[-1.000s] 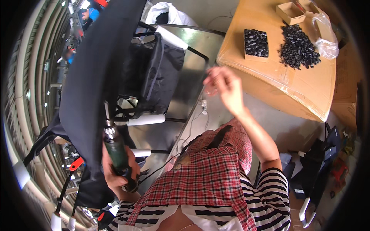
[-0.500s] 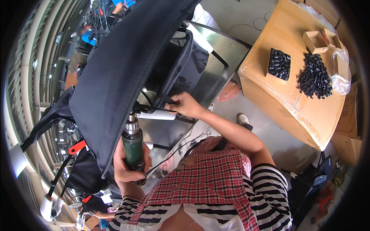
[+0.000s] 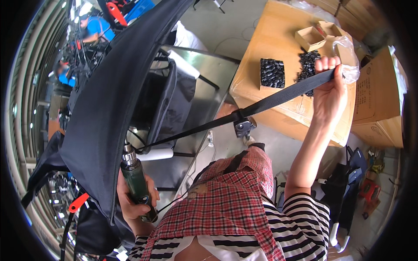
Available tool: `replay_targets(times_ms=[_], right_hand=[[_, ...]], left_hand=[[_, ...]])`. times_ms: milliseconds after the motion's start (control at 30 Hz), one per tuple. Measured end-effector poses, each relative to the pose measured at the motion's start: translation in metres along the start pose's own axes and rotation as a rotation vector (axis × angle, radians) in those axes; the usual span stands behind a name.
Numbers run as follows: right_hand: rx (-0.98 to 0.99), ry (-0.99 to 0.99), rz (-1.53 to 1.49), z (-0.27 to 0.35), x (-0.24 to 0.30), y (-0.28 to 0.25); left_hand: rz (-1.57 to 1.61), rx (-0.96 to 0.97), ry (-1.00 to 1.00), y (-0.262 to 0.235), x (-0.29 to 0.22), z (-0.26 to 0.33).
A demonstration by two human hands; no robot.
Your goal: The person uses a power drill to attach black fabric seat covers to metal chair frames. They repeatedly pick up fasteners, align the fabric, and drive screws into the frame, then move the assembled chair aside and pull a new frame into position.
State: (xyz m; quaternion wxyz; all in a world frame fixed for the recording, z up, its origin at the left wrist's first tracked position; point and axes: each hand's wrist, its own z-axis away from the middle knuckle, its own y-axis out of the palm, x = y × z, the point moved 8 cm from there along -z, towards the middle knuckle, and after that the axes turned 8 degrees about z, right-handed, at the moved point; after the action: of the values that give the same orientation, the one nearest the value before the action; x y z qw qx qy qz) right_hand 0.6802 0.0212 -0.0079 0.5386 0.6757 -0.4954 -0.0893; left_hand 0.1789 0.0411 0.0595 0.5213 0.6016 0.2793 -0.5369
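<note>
My left hand (image 3: 127, 201) is wrapped round a dark green corded electric screwdriver (image 3: 136, 179), its metal tip pointing up beside the edge of a black fabric canopy (image 3: 99, 102). My right hand (image 3: 332, 98) is raised at the right, closed on the end of a black webbing strap (image 3: 285, 95). Stretched taut, the strap runs back to the stroller-like frame under the canopy, where its far end is hidden. A black plastic buckle (image 3: 244, 126) hangs from the strap about midway. Beneath the canopy are a dark fabric seat (image 3: 177, 102) and white-wrapped tubes (image 3: 157, 154).
The frame stands on a metal table (image 3: 216, 65). A large cardboard box (image 3: 254, 48) at the right bears a small box of black plastic parts (image 3: 272, 74), a loose pile of them and open cartons (image 3: 310, 39). A person in blue (image 3: 98, 27) is at the far left.
My right hand has moved from beside the frame far out to the right, drawing the strap with it. The buckle has come into view. The screwdriver stays in my left hand.
</note>
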Motion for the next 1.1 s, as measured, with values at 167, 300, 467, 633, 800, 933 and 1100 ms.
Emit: replay_targets(times_ms=[167,300,467,633,800,933,1100], right_hand=[[-0.329,0.059,-0.069,-0.033,0.037,-0.125],[-0.471,0.05,0.143,-0.042,0.046,-0.21],[-0.734,-0.037,0.332,-0.047,0.069,-0.305],[-0.966,-0.051,0.547,-0.051,0.109,-0.33],[-0.623,-0.025,1.041,-0.081,0.084,-0.184],[-0.009,0.242,1.506,-0.034,-0.083,0.022],[0.522,-0.011,1.337,0.029,-0.226,0.18]], left_hand=[[0.013,0.002,0.032,-0.004,-0.008,0.0],[0.023,-0.004,0.101,0.002,-0.018,-0.01],[-0.094,0.07,0.154,0.004,-0.03,-0.018],[0.011,-0.1,0.215,0.005,-0.029,-0.012],[0.024,-0.08,0.226,0.01,-0.031,-0.022],[-0.017,-0.05,0.258,0.015,-0.035,-0.024],[-0.028,-0.08,0.289,0.012,-0.041,-0.017]])
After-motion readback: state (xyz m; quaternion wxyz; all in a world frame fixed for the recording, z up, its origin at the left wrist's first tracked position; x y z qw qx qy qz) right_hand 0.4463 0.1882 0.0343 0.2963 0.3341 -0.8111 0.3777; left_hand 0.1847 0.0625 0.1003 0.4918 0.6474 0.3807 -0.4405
